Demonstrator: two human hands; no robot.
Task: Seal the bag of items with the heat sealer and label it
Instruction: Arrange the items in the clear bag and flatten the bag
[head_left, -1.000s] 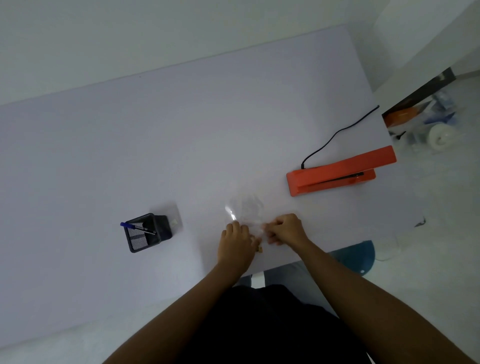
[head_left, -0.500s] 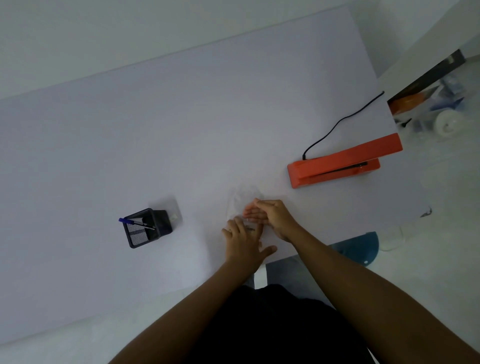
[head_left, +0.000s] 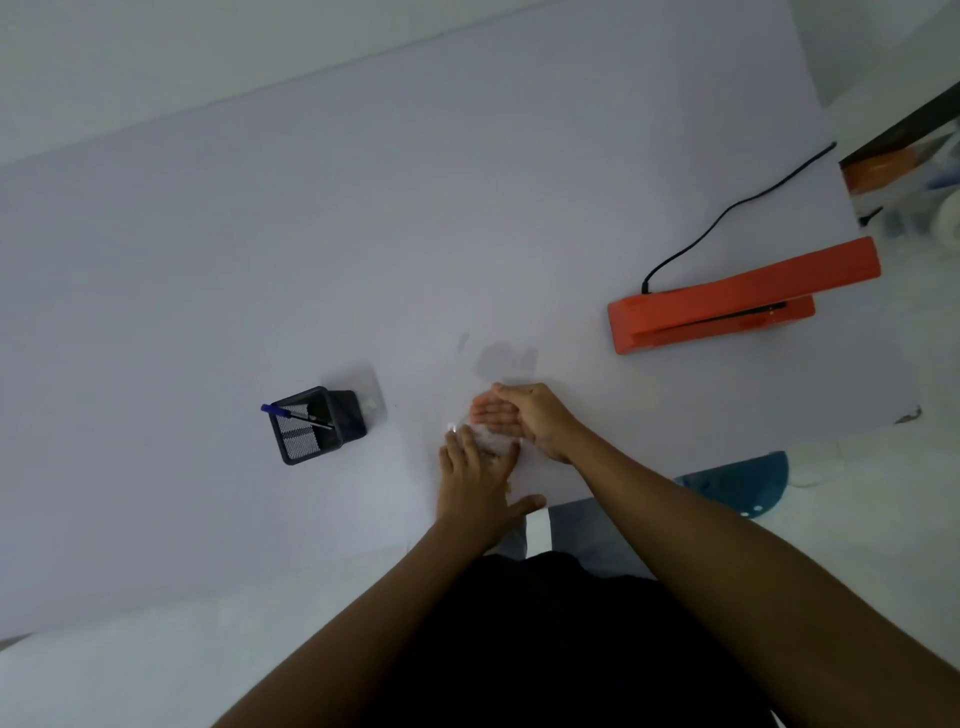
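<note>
A: What are the hands doing?

B: The left hand (head_left: 475, 475) lies flat on the near part of a clear plastic bag (head_left: 491, 439), fingers straight and spread, thumb out to the right. The right hand (head_left: 522, 418) rests just beyond it on the same bag, fingers straight and together, pointing left. Neither grips anything; both press down with fingers extended.

A: And the bag itself?

B: It lies on the white surface (head_left: 363, 208) close to the near edge, mostly hidden under the two hands. It is transparent, so its outline is hard to follow; a bright glint shows at its left side by the left fingertips. What it holds cannot be made out. A faint grey smudge or shadow shows on the surface just beyond the hands.

A: Where is the heat sealer?

B: The orange heat sealer (head_left: 737, 299) sits to the right and farther away, well apart from the bag, its long arm raised a little over the base. A black cord (head_left: 727, 213) runs from its left end off toward the far right edge of the surface.

A: Anything on the other side?

B: A dark mesh pen holder (head_left: 317, 426) stands to the left of the hands, near them but not touching, with a blue-capped pen (head_left: 291, 414) lying across its top. A small clear piece sits just behind the holder, too faint to identify.
</note>
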